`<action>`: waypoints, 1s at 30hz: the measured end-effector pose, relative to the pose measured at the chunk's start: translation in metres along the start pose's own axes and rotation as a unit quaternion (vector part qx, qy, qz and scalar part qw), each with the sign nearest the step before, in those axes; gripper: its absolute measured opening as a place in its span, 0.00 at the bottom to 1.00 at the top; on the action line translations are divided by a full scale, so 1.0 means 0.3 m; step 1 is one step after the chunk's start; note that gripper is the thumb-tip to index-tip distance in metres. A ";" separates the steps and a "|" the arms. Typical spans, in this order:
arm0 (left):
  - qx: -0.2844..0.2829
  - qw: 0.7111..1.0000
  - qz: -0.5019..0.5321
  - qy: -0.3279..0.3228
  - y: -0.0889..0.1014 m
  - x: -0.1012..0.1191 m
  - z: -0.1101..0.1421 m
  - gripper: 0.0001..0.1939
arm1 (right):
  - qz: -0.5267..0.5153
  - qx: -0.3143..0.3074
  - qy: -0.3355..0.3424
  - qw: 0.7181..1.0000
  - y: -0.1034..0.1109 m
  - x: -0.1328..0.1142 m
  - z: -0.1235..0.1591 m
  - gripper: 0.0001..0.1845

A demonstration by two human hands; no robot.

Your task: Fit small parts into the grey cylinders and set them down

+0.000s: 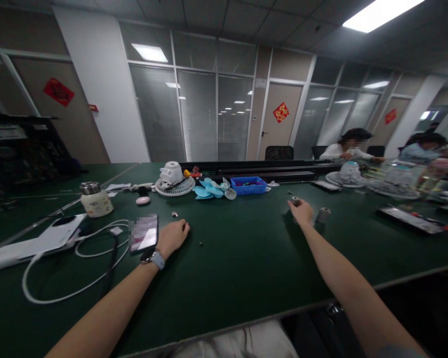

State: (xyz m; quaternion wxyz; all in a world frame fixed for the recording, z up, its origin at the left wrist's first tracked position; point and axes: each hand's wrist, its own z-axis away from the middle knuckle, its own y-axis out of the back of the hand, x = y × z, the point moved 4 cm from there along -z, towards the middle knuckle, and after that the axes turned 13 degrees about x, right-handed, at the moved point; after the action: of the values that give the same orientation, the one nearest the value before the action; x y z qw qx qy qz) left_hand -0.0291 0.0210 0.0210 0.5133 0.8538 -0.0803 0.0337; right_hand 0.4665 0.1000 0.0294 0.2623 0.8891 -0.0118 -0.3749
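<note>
My right hand (302,213) is closed around a small grey cylinder (294,199), and only its top end shows above the fingers. Just right of that hand, a similar grey cylinder (323,215) stands upright on the green table (242,258). My left hand (173,235) rests on the tabletop with its fingers curled in, and nothing shows in them. Beside its wrist is a phone (145,233) with its screen lit. A tiny brass-coloured piece (200,243) lies right of the left hand, and a small white and red part (174,214) lies beyond it.
Along the back are a white fan body (171,174), blue fan blades (209,189) and a blue bin (248,186) holding small parts. At left stand a flask (96,200) and a white device (56,233) with a looped cable (52,302). People (349,146) sit at far right.
</note>
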 end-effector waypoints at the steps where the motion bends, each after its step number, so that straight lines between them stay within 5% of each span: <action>1: -0.001 1.000 -0.005 -0.008 0.001 0.006 0.002 0.21 | 0.020 0.004 -0.020 1.000 0.001 0.041 -0.014 0.21; 6: -0.004 1.000 -0.017 -0.004 0.007 0.009 0.007 0.21 | 0.027 0.018 -0.068 0.997 0.013 0.082 -0.015 0.24; 9: -0.006 1.000 -0.016 0.012 0.006 0.000 0.004 0.22 | 0.017 0.093 -0.015 0.995 0.064 -0.043 0.040 0.35; 11: -0.006 1.000 -0.009 0.024 0.002 -0.008 0.001 0.22 | -0.036 0.091 0.099 0.990 0.099 -0.195 0.136 0.33; 13: -0.002 0.999 -0.003 0.035 -0.003 -0.016 0.000 0.22 | -0.131 -0.031 0.235 0.963 0.109 -0.365 0.294 0.24; 16: 0.007 0.999 0.004 0.039 -0.008 -0.024 0.000 0.22 | -0.242 -0.313 0.395 0.829 0.108 -0.567 0.604 0.23; 18: 0.007 0.999 0.006 0.037 -0.009 -0.026 0.001 0.22 | -0.253 -0.407 0.444 0.757 0.110 -0.637 0.768 0.26; 20: 0.006 0.999 0.006 0.037 -0.010 -0.026 0.002 0.22 | -0.250 -0.426 0.465 0.734 0.106 -0.676 0.865 0.24; 25: 0.009 0.999 0.010 0.030 -0.013 -0.030 0.001 0.23 | -0.270 -0.394 0.446 0.757 0.082 -0.678 0.857 0.13; 27: 0.006 0.999 0.015 0.030 -0.015 -0.032 0.001 0.24 | -0.286 -0.371 0.417 0.779 0.080 -0.635 0.750 0.12; 30: 0.003 0.999 0.015 0.029 -0.013 -0.032 0.003 0.24 | -0.248 -0.247 0.368 0.862 0.092 -0.515 0.472 0.12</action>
State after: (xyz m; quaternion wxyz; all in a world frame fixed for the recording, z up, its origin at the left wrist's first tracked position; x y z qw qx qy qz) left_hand -0.0379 0.0231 0.0158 0.5122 0.8527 -0.0782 0.0668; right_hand 0.2649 0.0451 0.0622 0.3573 0.8420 0.3990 -0.0640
